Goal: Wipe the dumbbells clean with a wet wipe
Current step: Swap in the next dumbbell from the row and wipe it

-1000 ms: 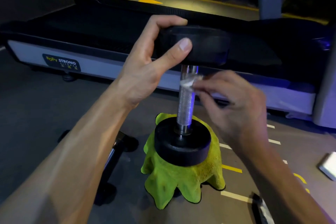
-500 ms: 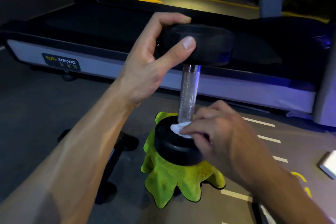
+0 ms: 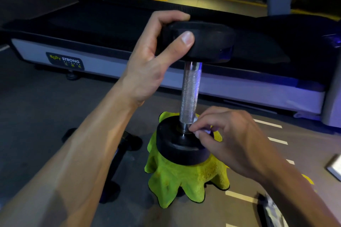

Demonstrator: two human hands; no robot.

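A black dumbbell (image 3: 190,94) with a knurled steel handle stands upright, its lower head resting on a green cloth (image 3: 184,184) draped over something on the floor. My left hand (image 3: 156,57) grips the rim of the upper head, thumb in front and fingers over the top. My right hand (image 3: 225,142) pinches a small white wet wipe (image 3: 205,131) at the foot of the handle, against the top of the lower head. Most of the wipe is hidden by my fingers.
A second dumbbell (image 3: 118,155) lies on the floor under my left forearm. A treadmill (image 3: 129,55) runs across the back. A white flat object (image 3: 335,168) sits at the right edge, and a dark packet (image 3: 271,212) lies at the bottom right.
My right hand slid the wipe down the handle from just under the upper head to the base, then shifted to the right side of the handle. My left hand kept its grip.
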